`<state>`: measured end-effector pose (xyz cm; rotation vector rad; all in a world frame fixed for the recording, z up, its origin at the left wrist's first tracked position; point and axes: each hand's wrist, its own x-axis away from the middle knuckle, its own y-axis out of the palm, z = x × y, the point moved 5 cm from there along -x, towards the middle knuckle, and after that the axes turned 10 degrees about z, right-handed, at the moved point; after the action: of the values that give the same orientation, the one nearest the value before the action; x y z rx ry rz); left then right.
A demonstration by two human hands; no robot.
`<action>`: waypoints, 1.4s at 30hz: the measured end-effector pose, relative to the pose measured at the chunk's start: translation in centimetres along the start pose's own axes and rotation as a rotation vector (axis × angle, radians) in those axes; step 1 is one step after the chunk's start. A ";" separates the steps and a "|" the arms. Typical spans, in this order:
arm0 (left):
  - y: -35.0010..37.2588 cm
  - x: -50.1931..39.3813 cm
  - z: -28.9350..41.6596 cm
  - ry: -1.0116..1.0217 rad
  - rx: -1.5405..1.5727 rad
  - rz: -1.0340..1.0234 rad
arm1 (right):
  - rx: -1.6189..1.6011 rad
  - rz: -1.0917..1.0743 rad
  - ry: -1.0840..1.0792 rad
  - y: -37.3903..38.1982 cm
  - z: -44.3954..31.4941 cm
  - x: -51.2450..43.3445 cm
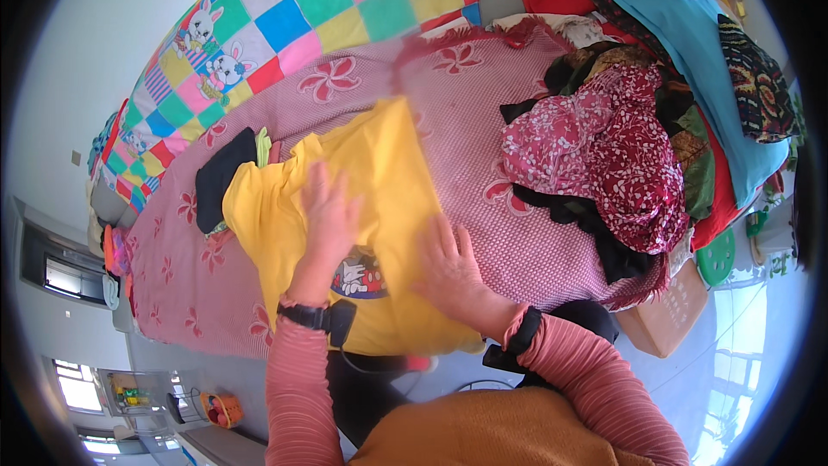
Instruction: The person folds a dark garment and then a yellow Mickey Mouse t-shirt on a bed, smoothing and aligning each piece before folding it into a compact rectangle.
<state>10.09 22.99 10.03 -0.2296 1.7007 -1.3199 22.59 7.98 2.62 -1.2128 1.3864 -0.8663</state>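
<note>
A yellow garment with a cartoon print point(401, 168) lies spread over the front part of a pink, flower-patterned cover. My left hand point(330, 213) is on or just over its middle, fingers apart and slightly blurred. On the garment's right edge rests my right hand point(449, 268), palm down with the fingers spread. Neither hand grips the cloth. The yellow fabric reaches past the cover's front edge near my lap. A folded dark navy cloth point(223, 175) lies against its left side, with a bit of lime-green fabric beside it.
To the right is a heap with a red-and-white floral garment point(608, 155), black cloth and a turquoise garment point(686, 77). A checkered rabbit-print cloth point(310, 6) covers the backrest. A cardboard box point(669, 310) and a green plastic stool point(716, 257) stand on the floor at right.
</note>
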 end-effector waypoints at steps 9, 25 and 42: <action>10.0 -11.3 5.9 -0.010 0.024 -0.500 | 0.015 -0.017 -0.004 0.1 -0.2 -0.2; 15.6 -12.9 2.6 -0.073 -0.024 -0.443 | 0.067 -0.110 -0.017 -1.3 -0.1 -0.1; 5.8 4.0 6.9 0.119 0.139 -0.460 | 0.174 0.049 -0.084 0.0 -0.3 0.7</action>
<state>15.27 18.29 3.14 -0.4914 1.7059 -1.8125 22.33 7.24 2.53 -1.0664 1.2419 -0.8726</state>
